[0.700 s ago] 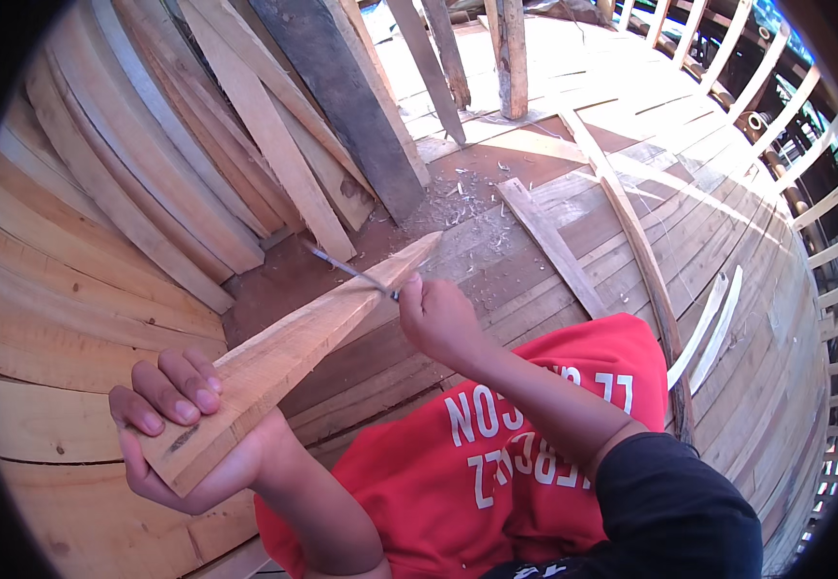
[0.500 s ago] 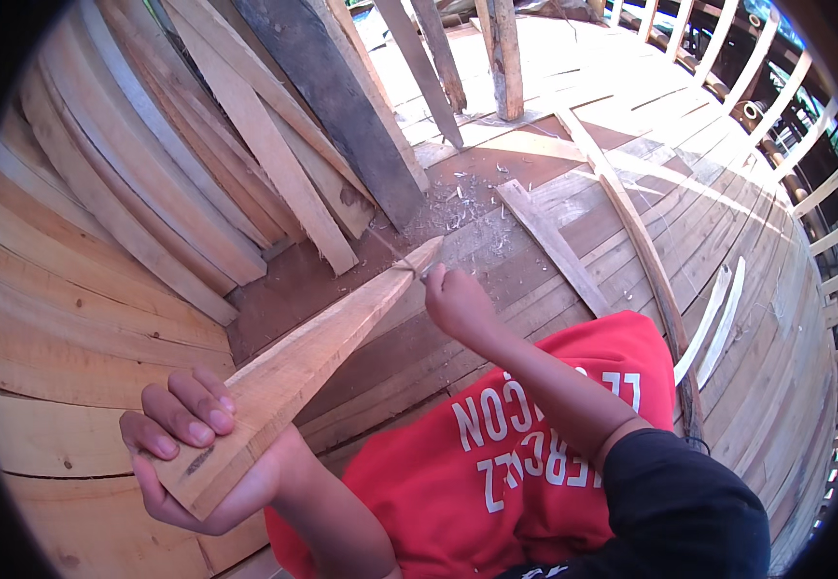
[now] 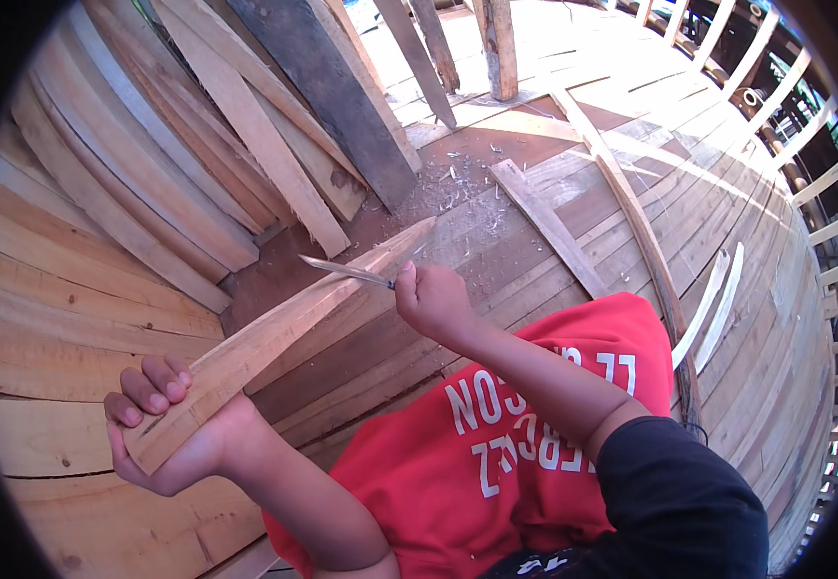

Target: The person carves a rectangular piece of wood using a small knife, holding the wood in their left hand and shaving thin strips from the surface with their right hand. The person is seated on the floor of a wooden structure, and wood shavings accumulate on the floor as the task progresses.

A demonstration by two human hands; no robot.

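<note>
My left hand (image 3: pixel 173 429) grips the thick lower end of a long tapered wooden piece (image 3: pixel 274 333), whose thin tip points up and to the right toward the floor boards. My right hand (image 3: pixel 433 299) is closed round the handle of a knife (image 3: pixel 347 273). Its slim metal blade points left and lies across the upper edge of the wooden piece, about midway along it. A red shirt with white lettering fills the lower middle of the view.
Curved hull planks (image 3: pixel 81 241) rise at the left. Several loose boards (image 3: pixel 274 145) and a dark plank (image 3: pixel 337 96) lean at the top. Wood shavings (image 3: pixel 458 188) litter the plank floor. A loose short board (image 3: pixel 549 227) and a curved batten (image 3: pixel 631 217) lie at right.
My right hand has drawn the knife back down along the wooden piece from near its tip to about its middle. My left hand keeps the same grip.
</note>
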